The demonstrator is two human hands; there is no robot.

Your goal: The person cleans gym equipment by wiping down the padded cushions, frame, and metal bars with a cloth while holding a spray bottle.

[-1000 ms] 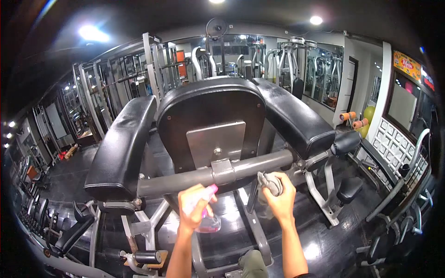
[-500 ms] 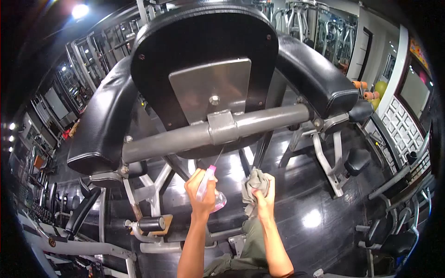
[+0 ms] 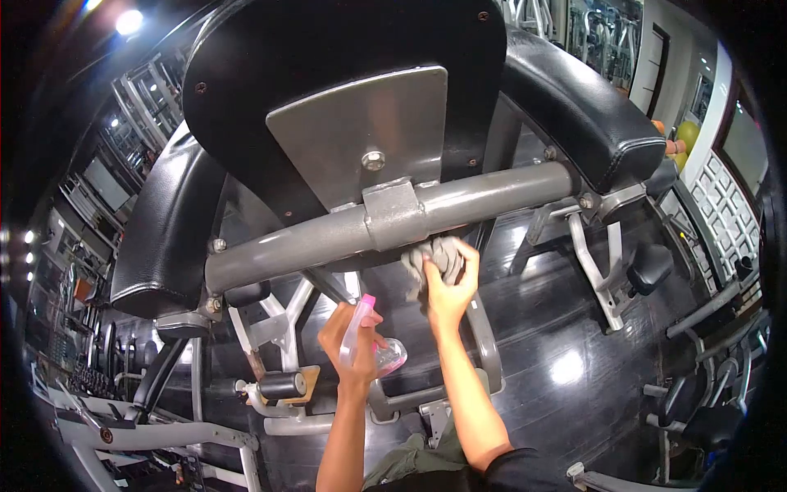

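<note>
Gray cloth (image 3: 438, 261) sits in a bunch in the right hand (image 3: 456, 293), just under the thick metal tube (image 3: 287, 251) behind the black backrest (image 3: 234, 111). I cannot tell if the cloth touches the tube. The right thumb and fingers pinch it, and loose folds hang down below. It looks soft, floppy and very light, so it should squash into any shape and not break. A good place to grab it is the thick middle of the bunch, since a loose corner could flop away.

The left hand (image 3: 348, 340) wraps around the top of a clear spray bottle (image 3: 392, 357), with the pink nozzle (image 3: 369, 301) poking up past the fingers. The bottle looks like thin plastic, light but a bit stiff, and it could get slippery if wet. Its neck, under the nozzle, seems the best spot to hold. The round bottom sticks out to the side and looks easier to bump. I cannot tell how full it is.
</note>
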